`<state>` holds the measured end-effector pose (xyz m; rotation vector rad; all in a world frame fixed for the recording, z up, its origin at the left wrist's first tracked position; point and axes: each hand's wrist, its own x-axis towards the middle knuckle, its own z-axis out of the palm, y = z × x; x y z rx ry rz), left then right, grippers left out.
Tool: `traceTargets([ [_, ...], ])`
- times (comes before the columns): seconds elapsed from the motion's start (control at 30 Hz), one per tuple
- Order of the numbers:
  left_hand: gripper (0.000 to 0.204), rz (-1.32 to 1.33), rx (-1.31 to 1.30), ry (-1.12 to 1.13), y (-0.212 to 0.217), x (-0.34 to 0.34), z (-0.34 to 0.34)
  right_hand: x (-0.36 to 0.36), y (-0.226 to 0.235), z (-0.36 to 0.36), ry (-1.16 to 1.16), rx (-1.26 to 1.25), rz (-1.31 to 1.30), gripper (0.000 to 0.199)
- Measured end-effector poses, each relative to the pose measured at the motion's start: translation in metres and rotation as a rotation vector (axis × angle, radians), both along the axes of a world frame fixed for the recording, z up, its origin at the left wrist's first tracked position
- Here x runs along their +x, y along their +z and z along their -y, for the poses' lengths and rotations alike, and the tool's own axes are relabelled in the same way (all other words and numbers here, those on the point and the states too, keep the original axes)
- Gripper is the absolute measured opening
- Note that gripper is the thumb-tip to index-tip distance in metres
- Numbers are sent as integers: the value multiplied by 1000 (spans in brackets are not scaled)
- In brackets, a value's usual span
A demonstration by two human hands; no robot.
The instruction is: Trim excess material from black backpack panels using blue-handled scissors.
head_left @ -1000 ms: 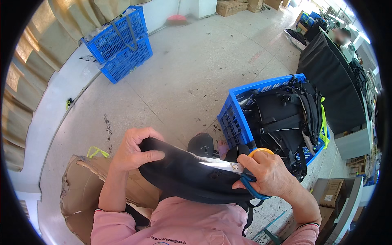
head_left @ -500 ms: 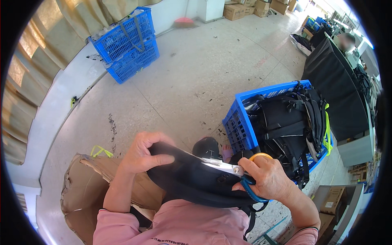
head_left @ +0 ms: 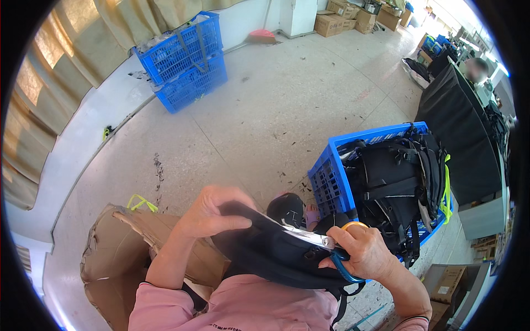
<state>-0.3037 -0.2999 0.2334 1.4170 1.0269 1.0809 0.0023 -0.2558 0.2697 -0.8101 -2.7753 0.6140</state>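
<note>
A: What is seen on the left?
B: Above a white wall (head_left: pixel 88 122), beige curtains (head_left: pixel 105 33) are hung.
A: And the floor (head_left: pixel 265 105)?
B: Pale and speckled, it is crossed by thin seams (head_left: pixel 210 140) and strewn with dark scraps (head_left: pixel 159 168); the far right is flooded with bright light (head_left: pixel 446 25).

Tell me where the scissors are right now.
In the head view, the scissors are right of centre in the right hand, blades at the upper edge of the black fabric item that the left hand grips.

Left hand (head_left: pixel 212 214) pinching, thumb (head_left: pixel 234 222) straight; right hand (head_left: pixel 358 252) curled; forearms (head_left: pixel 174 258) angled inward.
</note>
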Motion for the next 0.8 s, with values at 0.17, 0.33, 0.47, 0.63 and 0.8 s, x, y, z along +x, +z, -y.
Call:
traceTargets([
  [0.17, 20, 3, 2, -6, 0, 0, 3, -1, -2, -1, 31, -43, -33, 48],
  [0.33, 43, -155, 164, 29, 7, 6, 12, 2, 5, -4, -28, -517, -12, 57],
  [0.47, 57, -238, 216, 66, 16, 13, 17, -6, 17, -8, -11, -398, -17, 61],
  [0.63, 78, -258, 220, 38, 22, 23, 19, -32, 26, -8, 97, -262, -80, 54],
  [0.8, 86, -221, 149, 12, 24, 31, 18, -42, 31, -18, 152, -291, -41, 54],
])
